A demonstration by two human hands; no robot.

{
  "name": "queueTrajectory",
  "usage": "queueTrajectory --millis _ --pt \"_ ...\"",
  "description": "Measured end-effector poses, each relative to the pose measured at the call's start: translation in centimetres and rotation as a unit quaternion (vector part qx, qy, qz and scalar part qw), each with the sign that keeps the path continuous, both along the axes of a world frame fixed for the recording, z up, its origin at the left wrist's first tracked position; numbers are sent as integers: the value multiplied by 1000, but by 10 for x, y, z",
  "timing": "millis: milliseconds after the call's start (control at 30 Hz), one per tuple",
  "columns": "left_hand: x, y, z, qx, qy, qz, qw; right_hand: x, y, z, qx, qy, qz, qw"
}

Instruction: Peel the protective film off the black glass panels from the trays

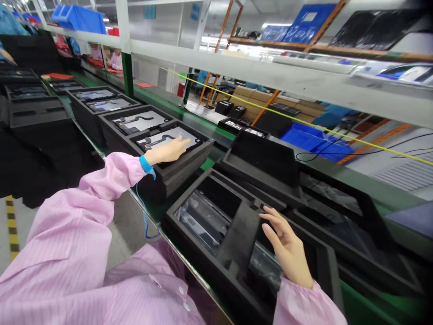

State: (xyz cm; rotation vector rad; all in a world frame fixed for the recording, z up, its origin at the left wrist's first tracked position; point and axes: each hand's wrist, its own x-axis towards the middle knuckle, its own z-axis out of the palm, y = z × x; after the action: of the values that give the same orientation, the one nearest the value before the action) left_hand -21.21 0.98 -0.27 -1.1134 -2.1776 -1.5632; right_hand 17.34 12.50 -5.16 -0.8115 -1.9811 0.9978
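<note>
My left hand (pixel 166 151) reaches over a silvery flat panel (pixel 179 133) with a dark ribbon cable, which lies in a black foam tray (pixel 189 158). Its fingers are stretched out at the panel; whether they touch it I cannot tell. A blue strap (pixel 146 165) with a coiled cord circles that wrist. Closer to me, my right hand (pixel 290 246) is over a second black foam tray (pixel 199 262), fingers apart and nothing in them. Two recesses in this tray hold dark, glossy flat pieces (pixel 203 219) that look wrapped in clear film.
More foam trays with panels (pixel 108 104) line the green bench to the left. Behind my right hand, a foam tray (pixel 264 158) leans at a tilt. A white rail (pixel 237 63) and a yellow cord (pixel 270 109) cross beyond the bench. Blue bins (pixel 79 19) stand upper left.
</note>
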Motion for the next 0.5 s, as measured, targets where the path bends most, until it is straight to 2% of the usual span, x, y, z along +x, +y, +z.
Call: queueTrajectory --millis 67,133,200,267,333,400,500 --pt "-4 -22 -10 44 -25 29 998 0 0 -3 -2 2 -2 1000" --pt "2 -44 -32 90 -48 73 992 0 1 -5 -5 7 -4 1000" --pt "20 -63 -67 139 -86 127 978 -1 2 -6 -9 9 -10 1000" --pt "44 -75 -111 161 -140 165 963 -2 3 -8 -14 5 -21 1000" --pt "69 -78 -153 146 -184 151 960 -3 4 -9 -14 -3 -35 999" --pt "86 -75 -183 128 -209 123 962 -4 6 -12 -9 -8 -46 999" --pt "96 -67 -202 113 -229 89 963 -3 10 -18 -13 1 -58 998"
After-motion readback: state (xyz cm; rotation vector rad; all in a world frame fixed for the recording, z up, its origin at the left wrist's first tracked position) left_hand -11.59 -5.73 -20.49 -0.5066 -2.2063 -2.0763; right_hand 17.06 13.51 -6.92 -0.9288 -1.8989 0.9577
